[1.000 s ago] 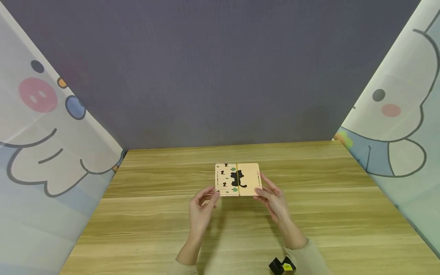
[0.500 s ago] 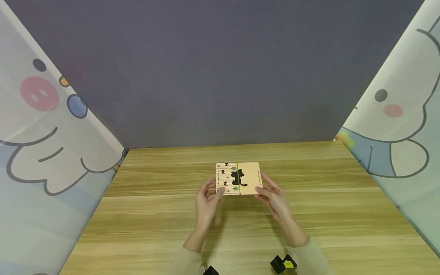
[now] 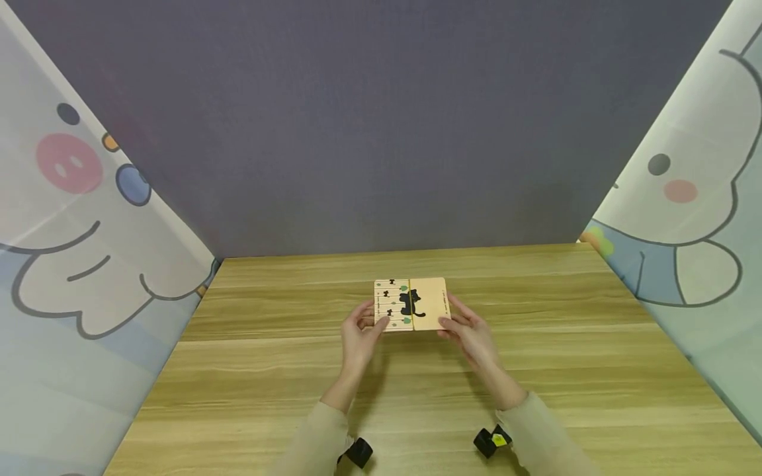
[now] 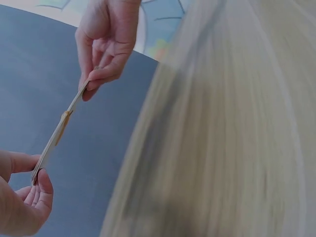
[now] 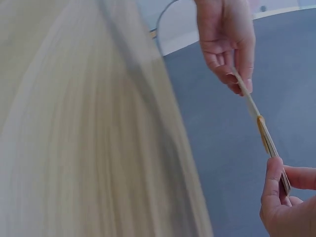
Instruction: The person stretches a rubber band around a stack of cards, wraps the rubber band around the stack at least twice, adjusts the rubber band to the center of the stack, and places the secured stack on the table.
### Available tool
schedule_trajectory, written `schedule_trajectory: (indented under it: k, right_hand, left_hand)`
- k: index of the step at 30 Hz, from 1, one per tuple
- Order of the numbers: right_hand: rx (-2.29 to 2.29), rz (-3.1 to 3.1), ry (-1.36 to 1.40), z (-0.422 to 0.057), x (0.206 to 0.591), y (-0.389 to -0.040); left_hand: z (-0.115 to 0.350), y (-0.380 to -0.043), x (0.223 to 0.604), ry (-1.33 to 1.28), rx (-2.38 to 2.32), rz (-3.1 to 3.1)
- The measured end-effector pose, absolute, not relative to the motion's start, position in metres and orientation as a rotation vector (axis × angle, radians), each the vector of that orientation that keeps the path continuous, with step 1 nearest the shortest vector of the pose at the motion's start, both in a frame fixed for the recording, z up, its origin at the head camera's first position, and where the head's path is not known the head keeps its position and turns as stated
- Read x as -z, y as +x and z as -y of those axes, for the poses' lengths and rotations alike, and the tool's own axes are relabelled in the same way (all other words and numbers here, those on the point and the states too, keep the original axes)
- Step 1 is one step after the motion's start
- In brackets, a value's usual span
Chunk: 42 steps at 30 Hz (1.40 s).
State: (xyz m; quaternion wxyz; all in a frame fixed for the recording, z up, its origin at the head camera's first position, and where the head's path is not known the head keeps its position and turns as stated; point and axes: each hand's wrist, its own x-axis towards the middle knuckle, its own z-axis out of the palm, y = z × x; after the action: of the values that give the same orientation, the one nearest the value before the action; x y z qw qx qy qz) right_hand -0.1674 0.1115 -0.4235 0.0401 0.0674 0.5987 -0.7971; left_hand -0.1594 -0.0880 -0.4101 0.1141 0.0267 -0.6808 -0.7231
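Both hands hold up a thin, flat card booklet [image 3: 430, 304] above the table in the head view. A black cat is printed across its middle, with lines and small cats on its left half. A yellow band [image 3: 411, 305] runs around the middle. My left hand [image 3: 358, 340] pinches the left end, thumb on top and fingers beneath. My right hand [image 3: 476, 338] pinches the right end the same way. Edge-on in the left wrist view, the booklet [image 4: 51, 143] shows thin layers. The band [image 5: 263, 133] hangs slightly loose in the right wrist view.
A wood-grain table [image 3: 268, 383] lies under the hands. Behind it stands a dark grey panel [image 3: 381, 132], with cartoon-printed sheets [image 3: 149, 264] on either side. Black wrist devices [image 3: 359, 453] sit near the sleeves.
My left hand has moved right and up, its thumb shifting further onto the booklet's lower left corner. Both hands have raised the booklet slightly in view.
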Motion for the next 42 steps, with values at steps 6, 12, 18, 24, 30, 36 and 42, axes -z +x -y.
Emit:
schedule_trajectory:
  k: [6,12,18,24,30,36,42]
  right_hand:
    - [2.409,-1.883,0.155,-0.125,0.472,-0.197]
    - [2.267,-2.030,0.240,-0.113,0.438,-0.191]
    - [2.142,-2.106,0.267,-0.117,0.439,-0.206]
    - [2.012,-2.200,0.260,-0.122,0.446,-0.221]
    - [1.973,-2.197,0.301,-0.122,0.448,-0.233]
    - [1.942,-2.208,0.346,-0.119,0.450,-0.243]
    - [1.900,-2.227,0.389,-0.119,0.451,-0.248]
  left_hand:
    - [0.086,-0.166,0.413,0.055,2.037,2.057]
    - [0.088,-0.192,0.449,0.051,1.985,2.120]
    - [0.089,-0.205,0.460,0.045,1.942,2.174]
    - [0.089,-0.219,0.466,0.101,1.865,2.289]
    - [0.088,-0.229,0.473,0.126,1.836,2.335]
    - [0.088,-0.236,0.477,0.177,1.831,2.389]
    - [0.087,-0.241,0.476,0.240,1.878,2.403]
